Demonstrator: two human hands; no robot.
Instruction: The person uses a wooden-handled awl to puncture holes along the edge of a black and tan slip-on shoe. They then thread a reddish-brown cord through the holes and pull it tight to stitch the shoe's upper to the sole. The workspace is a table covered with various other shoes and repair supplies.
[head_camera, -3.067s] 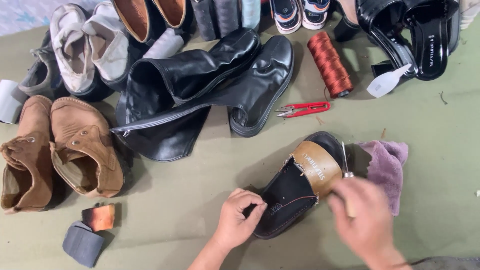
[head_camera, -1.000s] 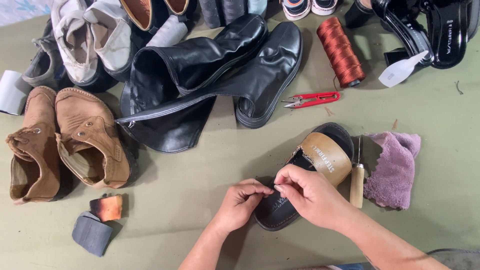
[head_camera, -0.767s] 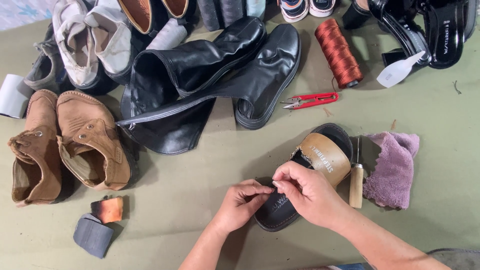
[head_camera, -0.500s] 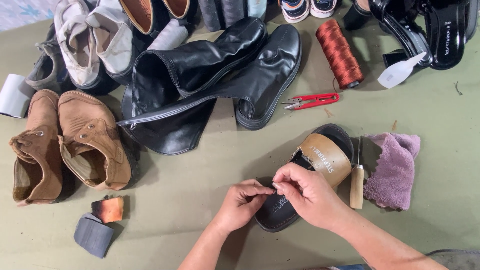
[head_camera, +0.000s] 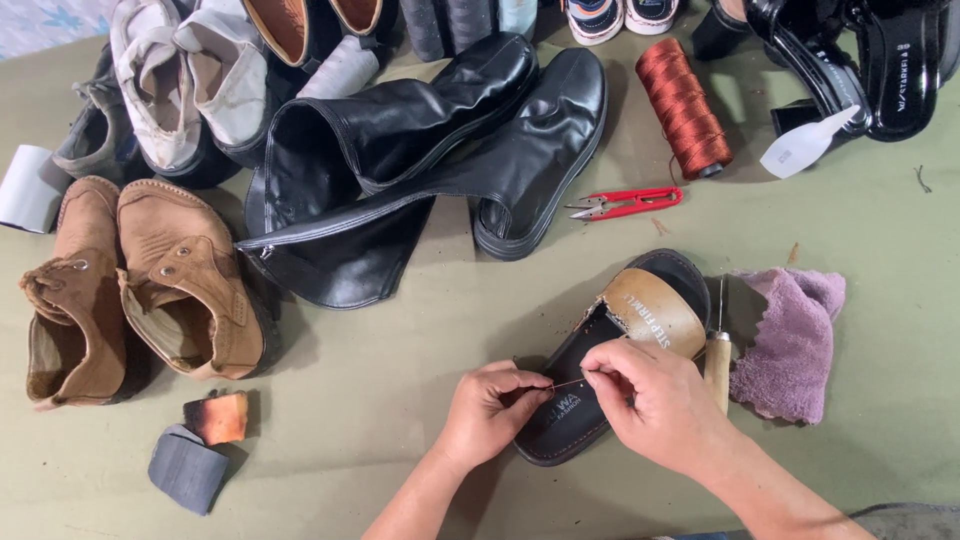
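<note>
Two hands low in the middle of the frame. Left hand (head_camera: 490, 410) pinched shut on one end of a thin thread (head_camera: 567, 382). Right hand (head_camera: 655, 400) pinched shut on the other end. Thread pulled tight between them, just above the black sandal (head_camera: 570, 435). Sandal flat on the green table (head_camera: 400, 350), right under both hands, toe end toward the bottom edge.

Looks like early in the sewing work. No stitches to see on the sandal. Tan strap (head_camera: 655, 310) lifted off the sole on its left side, not fixed down yet. Too small to tell about a needle on the thread.

Just right of the sandal, a pointy tool with a wooden handle (head_camera: 717, 365), then a purple cloth (head_camera: 790, 340). Above, near the middle, red snips (head_camera: 625, 203) and a big spool of red-brown thread (head_camera: 683, 105). Upper right, a white squeeze bottle (head_camera: 805, 145) beside black sandals. Two tall black boots (head_camera: 420, 170) lying across the upper middle. Brown shoes (head_camera: 140, 280) at the left.

Nothing between the hands and the sandal. Only the pointy tool close by the right hand, easy to bump.
</note>
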